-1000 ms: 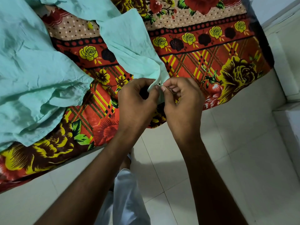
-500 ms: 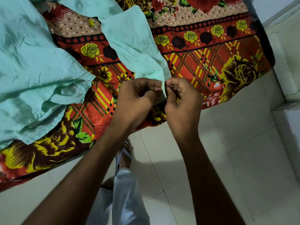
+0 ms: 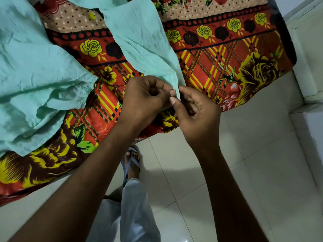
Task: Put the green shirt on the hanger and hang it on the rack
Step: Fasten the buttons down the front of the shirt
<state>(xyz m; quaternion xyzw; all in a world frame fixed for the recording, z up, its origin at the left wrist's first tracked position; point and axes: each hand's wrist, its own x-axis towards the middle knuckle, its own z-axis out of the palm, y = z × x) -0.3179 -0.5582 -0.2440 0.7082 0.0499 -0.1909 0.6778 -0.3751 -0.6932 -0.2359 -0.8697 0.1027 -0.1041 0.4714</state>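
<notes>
Shirt (image 3: 43,75) lay on the bed (image 3: 227,55), sleeve running up-left from both hands. Left hand (image 3: 145,98) and right hand (image 3: 195,109) pinched the cuff at the bed's near edge, equally close. No hanger visible.

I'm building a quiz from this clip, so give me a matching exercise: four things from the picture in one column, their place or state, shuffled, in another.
1. green shirt
2. left hand
3. sandalled foot
4. bedspread

A. red, with yellow roses
B. standing on the white tiles
C. spread crumpled on the bed
D. pinching the sleeve end

Pairs: 1-C, 2-D, 3-B, 4-A
</notes>
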